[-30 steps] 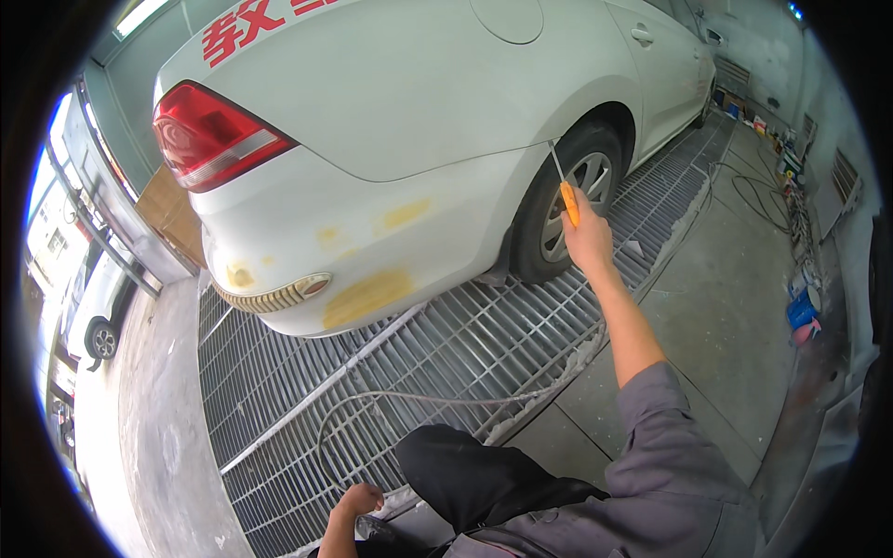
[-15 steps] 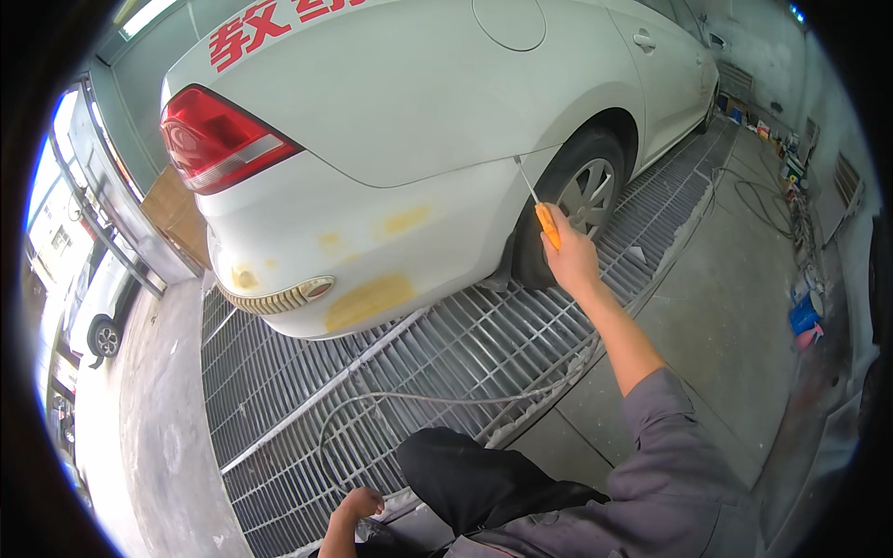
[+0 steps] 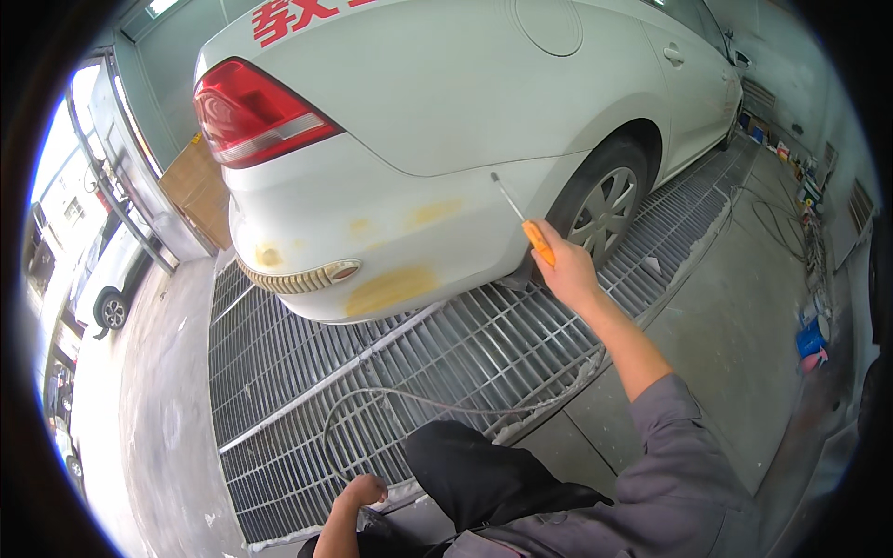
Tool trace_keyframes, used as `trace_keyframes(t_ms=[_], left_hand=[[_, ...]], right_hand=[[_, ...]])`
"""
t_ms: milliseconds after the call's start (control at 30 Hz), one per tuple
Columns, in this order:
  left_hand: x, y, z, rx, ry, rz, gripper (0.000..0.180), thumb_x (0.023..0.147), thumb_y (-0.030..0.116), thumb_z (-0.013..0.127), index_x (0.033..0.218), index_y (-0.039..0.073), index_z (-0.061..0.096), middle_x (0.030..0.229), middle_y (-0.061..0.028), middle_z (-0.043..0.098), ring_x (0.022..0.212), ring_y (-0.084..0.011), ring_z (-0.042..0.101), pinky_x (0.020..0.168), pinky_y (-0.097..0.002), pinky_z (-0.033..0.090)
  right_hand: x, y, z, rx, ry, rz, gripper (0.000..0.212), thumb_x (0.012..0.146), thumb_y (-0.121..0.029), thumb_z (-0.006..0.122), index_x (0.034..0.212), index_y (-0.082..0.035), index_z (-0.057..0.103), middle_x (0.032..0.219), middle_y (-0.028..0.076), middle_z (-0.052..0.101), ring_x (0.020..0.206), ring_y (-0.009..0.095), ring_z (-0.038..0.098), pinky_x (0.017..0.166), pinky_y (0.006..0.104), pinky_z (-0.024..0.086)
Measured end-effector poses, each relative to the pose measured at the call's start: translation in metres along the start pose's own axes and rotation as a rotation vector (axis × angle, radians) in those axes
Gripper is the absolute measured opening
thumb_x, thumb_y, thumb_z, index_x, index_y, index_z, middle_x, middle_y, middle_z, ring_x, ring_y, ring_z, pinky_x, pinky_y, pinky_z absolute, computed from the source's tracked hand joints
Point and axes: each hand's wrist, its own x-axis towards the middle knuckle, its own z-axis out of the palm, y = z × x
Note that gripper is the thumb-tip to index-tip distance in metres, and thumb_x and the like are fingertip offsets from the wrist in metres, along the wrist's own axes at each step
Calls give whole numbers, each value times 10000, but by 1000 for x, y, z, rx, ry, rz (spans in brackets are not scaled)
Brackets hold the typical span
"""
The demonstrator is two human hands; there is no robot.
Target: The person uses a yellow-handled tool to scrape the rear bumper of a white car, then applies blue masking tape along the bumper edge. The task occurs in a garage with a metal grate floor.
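In my right hand (image 3: 566,272), raised in front of the car's rear corner, is an orange-handled screwdriver (image 3: 534,234). Its thin metal shaft slants up and left, and the dark tip lies over the white bumper (image 3: 484,237), below the seam with the rear panel. Whether the tip touches the paint I cannot tell. Yellowish patches (image 3: 393,290) mark the bumper above and beside a ribbed trim strip (image 3: 312,277). My left hand (image 3: 365,489) is low by my leg, fingers curled in; what is inside them, if anything, is hidden.
The white car (image 3: 446,93) stands on a metal floor grating (image 3: 446,344), its rear wheel (image 3: 605,205) right of my hand. A hose (image 3: 419,398) loops across the grating. Cardboard (image 3: 197,191) leans at left. Along the right wall sit a blue container (image 3: 812,337) and assorted items.
The screwdriver tip has moved left and down, from the panel seam near the wheel arch to over the bumper. My view has shifted, so the car appears farther right and higher.
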Motion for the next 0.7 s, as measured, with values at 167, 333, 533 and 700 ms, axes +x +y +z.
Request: trace_keyframes(t_ms=[167,333,533,700], left_hand=[[2,2,-3,18,28,28,172,850,189,654,878,193,824,892,-40,809,931,-283,775,847,-427,592],[1,1,-2,11,83,52,168,854,178,653,873,181,820,899,-48,806,925,-293,773,843,-428,593],[-19,8,-3,3,126,27,195,841,135,605,868,135,798,859,-35,806,871,-251,780,812,-390,590],[-22,12,-4,37,139,36,182,860,163,630,889,150,809,904,-55,803,933,-293,771,835,-432,594]], right_hand=[[17,-58,15,89,-144,-63,485,1026,-186,661,1491,-192,522,961,198,748,874,444,716,719,531,558],[17,-71,19,37,-259,-75,528,1000,-165,705,1499,-174,535,1012,239,748,917,481,715,781,527,575],[-17,-17,-7,-27,-186,80,543,989,-155,710,1506,-169,546,1005,250,753,921,494,714,786,555,571],[-30,-27,-7,-24,-404,-11,559,987,-155,713,1515,-167,532,1082,245,761,970,483,720,820,537,574]])
